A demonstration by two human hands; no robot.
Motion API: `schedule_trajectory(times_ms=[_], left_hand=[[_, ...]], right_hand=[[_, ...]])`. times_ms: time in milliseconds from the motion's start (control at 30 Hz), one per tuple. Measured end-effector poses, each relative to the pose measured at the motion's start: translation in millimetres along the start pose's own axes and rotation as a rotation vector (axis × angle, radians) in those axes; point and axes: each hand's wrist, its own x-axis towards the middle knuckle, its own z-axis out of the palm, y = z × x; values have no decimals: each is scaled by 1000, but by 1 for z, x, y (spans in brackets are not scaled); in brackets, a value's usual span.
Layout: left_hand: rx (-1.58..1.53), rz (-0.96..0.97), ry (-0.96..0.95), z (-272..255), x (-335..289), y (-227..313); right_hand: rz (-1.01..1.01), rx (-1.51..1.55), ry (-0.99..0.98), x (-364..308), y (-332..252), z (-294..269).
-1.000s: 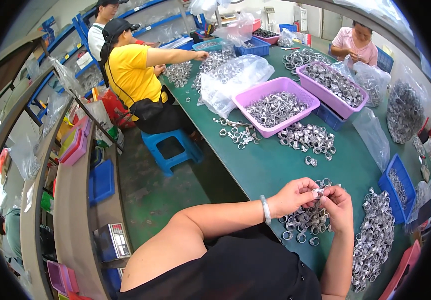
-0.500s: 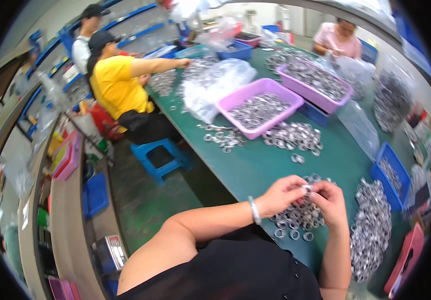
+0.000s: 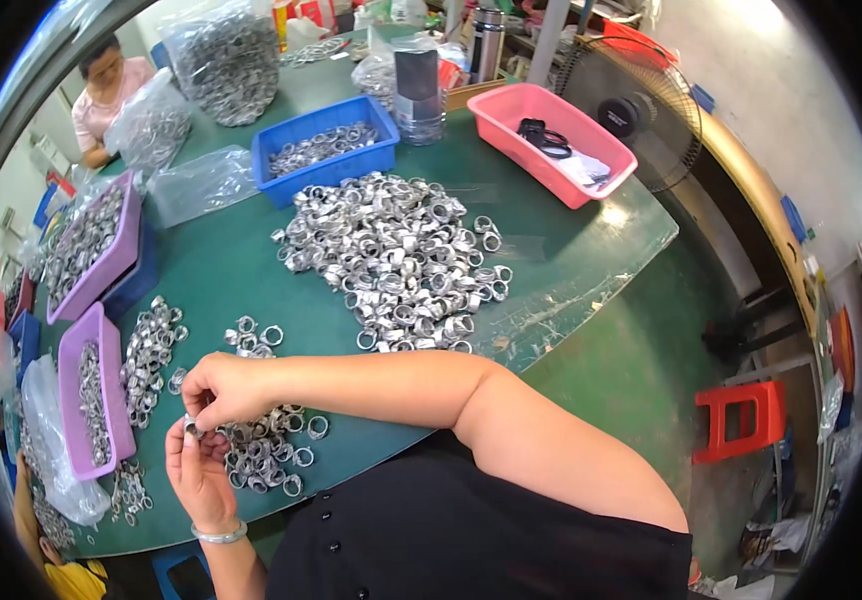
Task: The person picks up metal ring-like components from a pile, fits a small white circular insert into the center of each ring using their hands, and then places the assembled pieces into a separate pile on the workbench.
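A small silver metal ring [image 3: 192, 427] is pinched between the fingertips of both hands above the green table. My left hand [image 3: 198, 482], with a bracelet at its wrist, grips it from below. My right hand [image 3: 228, 388] reaches across from the right and holds it from above, fingers closed. Under and beside the hands lies a loose pile of similar rings [image 3: 263, 450], partly covered by my right forearm. A few more rings [image 3: 253, 338] lie just beyond that forearm. Farther off, a large heap of rings [image 3: 401, 255] spreads over the table.
Beyond the heap stand a blue bin [image 3: 326, 178] of rings and a pink bin [image 3: 511, 120] with scissors. Purple bins [image 3: 119, 400] and another ring pile [image 3: 149, 360] are at left. A fan [image 3: 641, 110] and red stool [image 3: 741, 420] stand right. A person [image 3: 101, 95] sits across.
My view has swung to the right, bringing the pink bin, fan and red stool into sight and pushing the co-worker in yellow to the lower left edge. Both hands stay together at a ring.
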Motion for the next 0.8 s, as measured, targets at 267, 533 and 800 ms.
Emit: schedule_trajectory(times_ms=[267,533,800], left_hand=[[-41,7,26,-6,5,2],[-199,-50,-26,-11,2,16],[-281,-82,-97,-6,-3,20]], right_hand=[[-98,-90,124,10,8,-5],[50,392,-7,1,-16,-17],[82,437,29,-5,-9,-9]])
